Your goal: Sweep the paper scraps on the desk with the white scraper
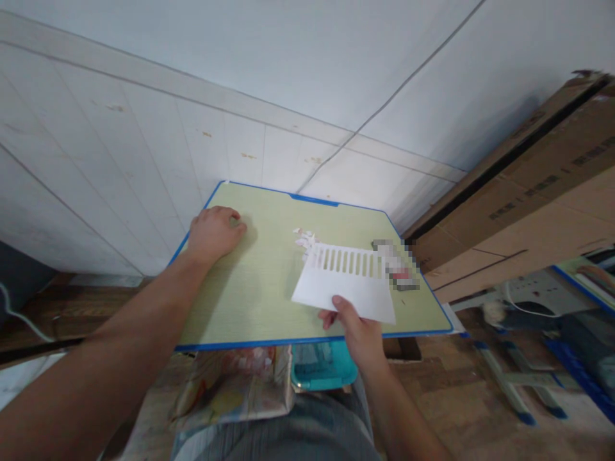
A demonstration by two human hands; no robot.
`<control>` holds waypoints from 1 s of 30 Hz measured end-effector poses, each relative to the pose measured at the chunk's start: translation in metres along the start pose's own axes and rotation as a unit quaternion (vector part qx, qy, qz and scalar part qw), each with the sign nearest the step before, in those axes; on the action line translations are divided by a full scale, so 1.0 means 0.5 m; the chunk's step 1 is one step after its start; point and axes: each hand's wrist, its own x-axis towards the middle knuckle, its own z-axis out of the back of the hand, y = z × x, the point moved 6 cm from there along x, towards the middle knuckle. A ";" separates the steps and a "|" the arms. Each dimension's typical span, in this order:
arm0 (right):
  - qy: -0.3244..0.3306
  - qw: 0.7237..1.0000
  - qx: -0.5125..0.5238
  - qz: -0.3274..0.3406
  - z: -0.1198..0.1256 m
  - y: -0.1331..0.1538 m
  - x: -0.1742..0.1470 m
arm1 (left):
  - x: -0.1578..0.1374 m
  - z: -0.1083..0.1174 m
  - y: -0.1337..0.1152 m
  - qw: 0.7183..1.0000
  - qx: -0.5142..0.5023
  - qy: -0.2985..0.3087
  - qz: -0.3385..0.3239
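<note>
My right hand (358, 330) pinches the near edge of a white sheet of paper (343, 293), thumb on top and fingers beneath. A row of narrow slots is cut through the sheet's far half, and the tabletop shows through them. Small white paper scraps (305, 240) lie in a heap at its far left corner. At the table's left side, my left hand (216, 232) rests with loosely curled fingers. A gap shows between its thumb and forefinger, and I see nothing in it. Beside the paper's right edge lies a pixelated item (396, 264) that I cannot make out.
The light green table (259, 282) has a blue rim and stands against a white wall (230, 141). Large cardboard boxes (528, 205) lean at the right. Below the near edge are a teal bin (324, 383) and a patterned bag (240, 406). A cable (398, 86) runs along the wall.
</note>
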 end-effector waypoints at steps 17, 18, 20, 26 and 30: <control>-0.117 0.989 -0.090 0.009 0.078 0.001 0.114 | -0.002 -0.005 -0.016 0.999 0.019 0.019 -0.021; -0.114 0.989 -0.093 0.006 0.078 0.001 0.113 | 0.000 -0.004 -0.018 0.999 0.025 0.026 -0.022; -0.094 0.990 -0.101 0.008 0.076 0.002 0.110 | 0.009 -0.002 -0.026 0.998 0.039 0.048 -0.018; -0.076 0.993 -0.080 0.028 0.077 0.011 0.091 | 0.029 0.006 -0.062 0.998 0.034 0.051 -0.018; -0.083 0.991 -0.103 0.016 0.084 0.014 0.067 | 0.036 0.000 -0.058 0.999 0.013 0.020 -0.028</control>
